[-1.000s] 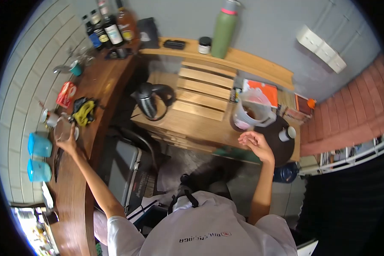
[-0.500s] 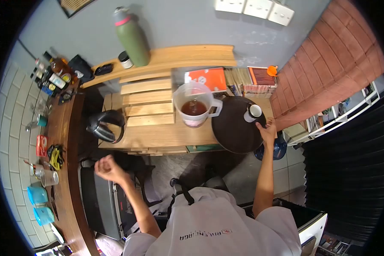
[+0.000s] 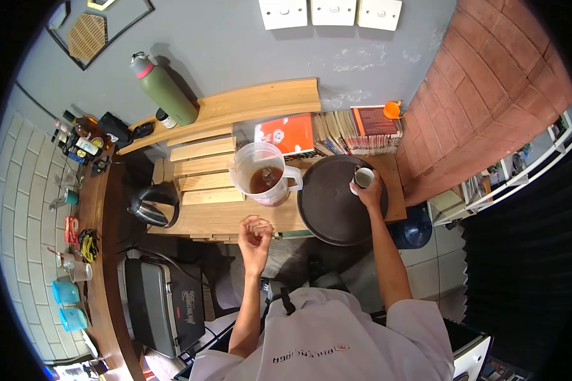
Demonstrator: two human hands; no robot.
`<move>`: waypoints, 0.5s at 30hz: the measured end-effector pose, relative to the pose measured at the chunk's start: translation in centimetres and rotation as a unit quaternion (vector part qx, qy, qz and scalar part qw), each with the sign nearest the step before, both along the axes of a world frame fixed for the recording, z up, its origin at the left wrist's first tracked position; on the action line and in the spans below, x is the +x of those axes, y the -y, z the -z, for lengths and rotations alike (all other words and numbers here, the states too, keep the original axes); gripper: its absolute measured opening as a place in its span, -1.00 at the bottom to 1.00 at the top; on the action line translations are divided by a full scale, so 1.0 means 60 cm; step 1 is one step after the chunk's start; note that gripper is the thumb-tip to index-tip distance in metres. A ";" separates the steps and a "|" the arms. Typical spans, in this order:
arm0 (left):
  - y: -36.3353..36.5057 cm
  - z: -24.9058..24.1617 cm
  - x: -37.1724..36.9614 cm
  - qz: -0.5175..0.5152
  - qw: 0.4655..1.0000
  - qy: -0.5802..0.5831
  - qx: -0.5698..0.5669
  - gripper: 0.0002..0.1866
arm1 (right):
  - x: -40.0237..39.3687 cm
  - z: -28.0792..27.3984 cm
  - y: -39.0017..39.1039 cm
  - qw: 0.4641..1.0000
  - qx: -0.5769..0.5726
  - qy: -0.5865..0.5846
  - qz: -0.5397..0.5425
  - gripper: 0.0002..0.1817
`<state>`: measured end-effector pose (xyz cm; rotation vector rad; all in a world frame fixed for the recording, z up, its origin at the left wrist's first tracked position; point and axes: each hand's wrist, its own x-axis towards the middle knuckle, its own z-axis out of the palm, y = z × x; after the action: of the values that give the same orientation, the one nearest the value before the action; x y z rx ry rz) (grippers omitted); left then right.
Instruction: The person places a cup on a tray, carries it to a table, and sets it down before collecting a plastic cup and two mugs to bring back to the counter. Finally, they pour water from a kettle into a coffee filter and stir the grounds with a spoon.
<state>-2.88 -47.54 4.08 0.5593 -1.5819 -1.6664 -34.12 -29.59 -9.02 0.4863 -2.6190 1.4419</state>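
I have my right hand wrapped around a small white cup that stands on the far right part of the round dark tray, near the tray's far rim; the fingers curl round the cup's near side and it reads to me as a closed grip on it, though the base of the cup is hidden behind my hand, so I cannot tell whether it is lifted or resting. My left hand hangs over the near edge of the wooden bench, loosely curled with the fingers bent in, holding nothing that I can make out. To do this step well I would keep the cup upright, since its mouth faces up and whatever is inside cannot be seen from here, and I would hold it by the wall rather than pinch the rim. The clear plastic jug with dark liquid stands just beside the tray's left rim, between my two hands, handle turned toward the tray; I judge the main risk to be knocking that handle with my right wrist. The black kettle stands at the bench's left end, well apart from both hands
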 end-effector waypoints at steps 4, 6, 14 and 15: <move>-0.025 -0.003 0.011 0.031 0.997 0.061 0.028 -0.58 | -0.016 0.026 0.006 1.000 0.018 0.006 0.005 -0.18; -0.035 0.000 0.015 0.046 0.997 0.064 0.024 -0.59 | -0.012 0.015 0.003 1.000 0.019 0.023 0.009 -0.23; -0.057 -0.001 0.021 0.116 0.988 0.096 0.041 -0.57 | 0.012 -0.068 -0.027 0.992 -0.117 0.009 0.052 -0.39; -0.059 -0.005 0.021 0.123 0.987 0.095 0.043 -0.57 | 0.017 -0.090 -0.033 0.991 -0.123 -0.003 0.059 -0.39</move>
<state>-1.65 -44.01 4.39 0.6011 -1.7813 -1.9209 -33.13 -27.64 -3.65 0.3010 -2.3737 1.6888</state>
